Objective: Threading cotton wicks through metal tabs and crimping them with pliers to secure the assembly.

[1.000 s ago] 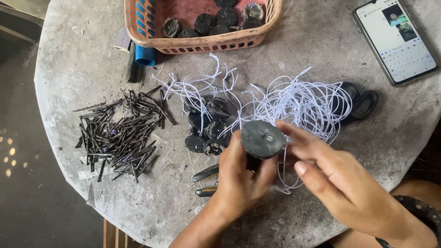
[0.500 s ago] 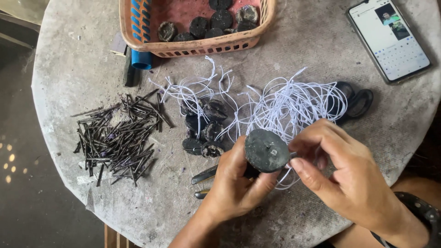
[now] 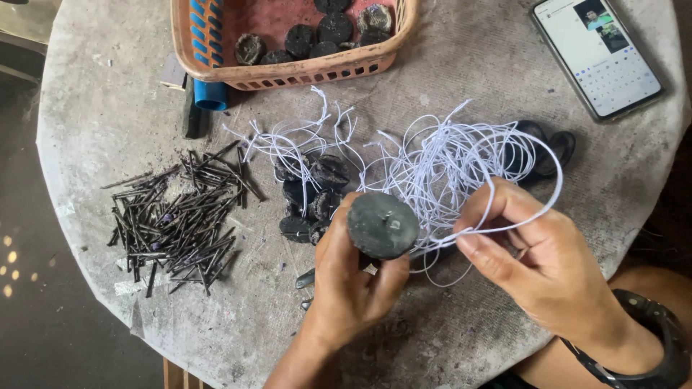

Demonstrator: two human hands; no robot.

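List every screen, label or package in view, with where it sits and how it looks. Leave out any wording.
Smartphone: lies flat at the far right edge of the round stone table, beyond the tangle of white string; a dark-framed rectangle, its screen lit, mostly white with a small picture near the top and a pale keyboard below.
No labels or packages show.

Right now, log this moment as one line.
left hand: holds black disc | right hand: pinches white string | nails: piled left
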